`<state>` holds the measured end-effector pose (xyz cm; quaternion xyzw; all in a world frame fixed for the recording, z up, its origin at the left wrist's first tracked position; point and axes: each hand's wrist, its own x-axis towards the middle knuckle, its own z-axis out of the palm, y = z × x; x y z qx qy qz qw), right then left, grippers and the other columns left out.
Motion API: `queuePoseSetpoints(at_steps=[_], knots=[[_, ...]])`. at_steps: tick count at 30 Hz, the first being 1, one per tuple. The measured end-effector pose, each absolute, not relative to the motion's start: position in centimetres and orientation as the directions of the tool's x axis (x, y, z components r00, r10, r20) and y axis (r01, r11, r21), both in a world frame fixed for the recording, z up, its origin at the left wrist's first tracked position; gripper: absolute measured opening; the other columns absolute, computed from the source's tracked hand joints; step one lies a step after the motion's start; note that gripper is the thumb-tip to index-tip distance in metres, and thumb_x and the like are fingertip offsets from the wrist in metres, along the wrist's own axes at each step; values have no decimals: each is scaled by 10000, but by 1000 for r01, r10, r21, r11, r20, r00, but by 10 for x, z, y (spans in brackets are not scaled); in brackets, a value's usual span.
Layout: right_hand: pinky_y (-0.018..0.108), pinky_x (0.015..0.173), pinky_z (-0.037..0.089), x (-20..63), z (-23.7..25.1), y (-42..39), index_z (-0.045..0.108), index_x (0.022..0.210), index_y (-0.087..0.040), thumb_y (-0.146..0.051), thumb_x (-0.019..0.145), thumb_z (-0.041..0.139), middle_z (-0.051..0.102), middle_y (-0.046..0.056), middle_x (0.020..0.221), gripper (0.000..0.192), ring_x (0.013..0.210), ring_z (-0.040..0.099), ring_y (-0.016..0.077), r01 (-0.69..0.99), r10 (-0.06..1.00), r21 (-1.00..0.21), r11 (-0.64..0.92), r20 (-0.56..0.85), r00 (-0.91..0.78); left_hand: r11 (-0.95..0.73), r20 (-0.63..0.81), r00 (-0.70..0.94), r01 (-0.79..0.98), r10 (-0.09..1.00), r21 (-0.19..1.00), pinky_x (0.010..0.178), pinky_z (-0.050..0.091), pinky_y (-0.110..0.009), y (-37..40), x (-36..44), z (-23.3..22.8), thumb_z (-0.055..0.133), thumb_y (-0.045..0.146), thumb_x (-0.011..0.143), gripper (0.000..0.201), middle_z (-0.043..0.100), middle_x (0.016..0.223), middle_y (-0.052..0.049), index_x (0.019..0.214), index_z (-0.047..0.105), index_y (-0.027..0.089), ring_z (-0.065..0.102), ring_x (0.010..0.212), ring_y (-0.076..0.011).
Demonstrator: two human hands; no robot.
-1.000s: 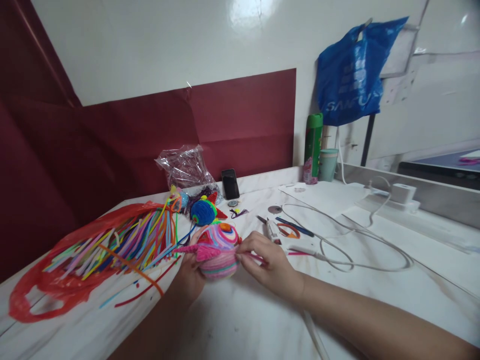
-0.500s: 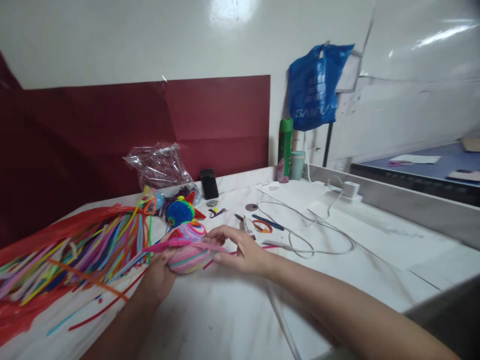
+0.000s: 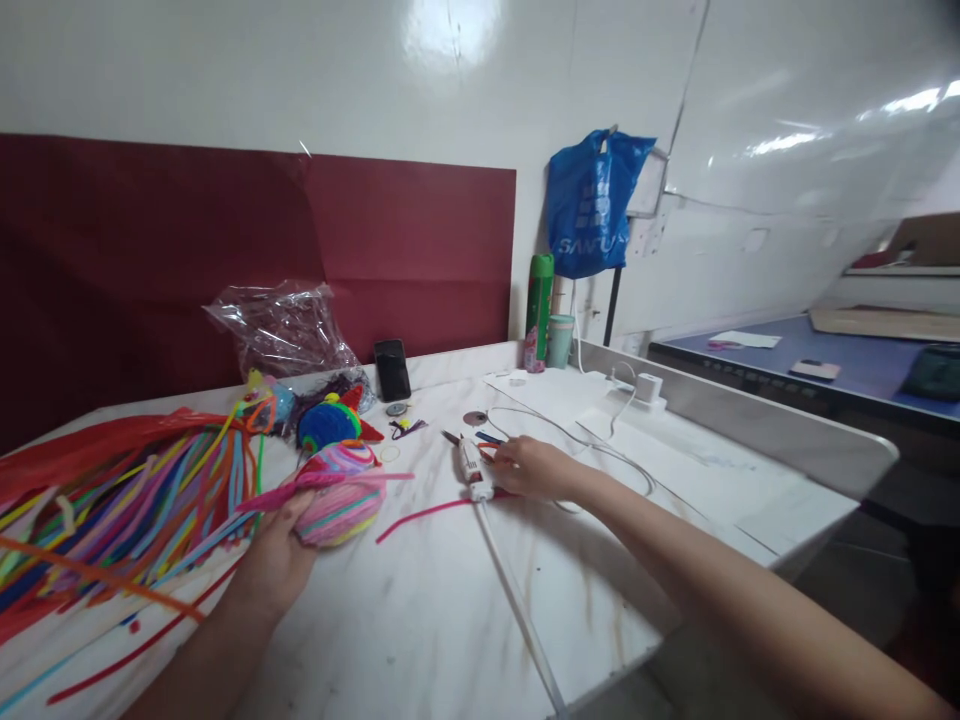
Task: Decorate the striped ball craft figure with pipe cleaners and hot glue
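Note:
My left hand (image 3: 279, 555) is wrapped round the lower left of a ball (image 3: 341, 512) covered in pink, teal and yellow fuzzy strands. A swirled pink and blue top sits on the ball, and a pink pipe cleaner (image 3: 390, 477) lies across it, its end sticking out to the right. Over on the right, my right hand (image 3: 529, 466) has its fingers curled at the orange handles of a pair of scissors (image 3: 487, 452), which it partly hides. Beside those fingers lies a white glue gun (image 3: 472, 466). A loose dark pink pipe cleaner (image 3: 420, 515) rests in front of it.
Many coloured pipe cleaners (image 3: 169, 500) spread over red plastic at left. Behind the ball are a blue yarn figure (image 3: 328, 426), a clear plastic bag (image 3: 281, 325) and a phone (image 3: 392, 370). A white cable (image 3: 637, 468) loops at right; a pale strip (image 3: 517, 600) crosses the front.
My right hand has left the ball and moved right to the scissors. The left hand still holds the ball, and the pink pipe cleaner's right end is now free. The view has turned right.

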<state>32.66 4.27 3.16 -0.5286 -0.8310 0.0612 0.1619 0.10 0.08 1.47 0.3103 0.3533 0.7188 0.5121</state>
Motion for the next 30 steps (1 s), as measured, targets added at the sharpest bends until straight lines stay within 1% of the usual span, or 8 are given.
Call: queuePoseSetpoints(at_steps=[5,8,13,16,22,24,26,30], knots=[[287,719,429,329,10,39,583,1085,-171,-186,715,620,593,126,1079,372,885,595,237,888,909,-208,409,171,-379,-183,44,-265,-529,963,829,804,553,-371,-3,6,23,738,182,541,256,729,769,-24,793,696,199,642,947,-290],[296,784,436,332,2,39,543,1135,-158,-174,753,581,534,131,1135,383,947,570,224,844,879,-261,469,237,-414,-194,64,-262,-509,963,839,810,548,-377,-4,7,22,731,172,537,256,723,745,-20,789,695,192,639,950,-292],[301,800,448,320,5,38,527,1088,-137,-116,753,551,509,112,1057,336,910,547,200,768,834,-349,537,357,-421,-208,90,-252,-493,963,845,822,535,-398,1,0,15,732,168,515,229,720,751,-29,741,690,171,641,936,-298],[299,820,437,292,7,36,531,1050,-117,-104,741,552,512,123,1053,310,938,531,203,763,807,-306,570,382,-450,-198,72,-260,-498,963,844,836,525,-392,2,-3,14,741,174,513,194,713,714,-33,696,678,167,636,947,-296],[271,709,430,252,4,31,613,886,-127,-216,723,613,589,100,921,186,831,568,204,762,791,-242,601,315,-524,-203,47,-303,-506,952,838,848,521,-371,0,-1,19,722,178,552,195,723,781,-27,741,676,164,633,956,-272],[251,704,420,256,8,34,629,884,-159,-316,768,592,614,73,903,199,823,581,187,776,807,-248,580,303,-507,-207,53,-299,-515,953,832,844,523,-363,-2,1,21,719,179,559,241,726,791,-22,797,681,165,640,947,-264],[225,709,406,266,14,43,635,915,-188,-335,854,478,635,56,943,223,850,592,160,865,888,-248,437,268,-373,-199,59,-267,-537,962,820,839,525,-361,-6,5,23,726,184,564,323,731,806,-21,882,677,165,648,934,-256],[279,658,397,283,18,70,654,851,-122,-330,836,482,655,145,869,270,796,611,224,924,937,-206,321,213,-278,-128,20,-188,-580,982,805,819,526,-381,-14,13,29,673,256,676,383,734,828,-47,1044,636,157,666,897,-248]])
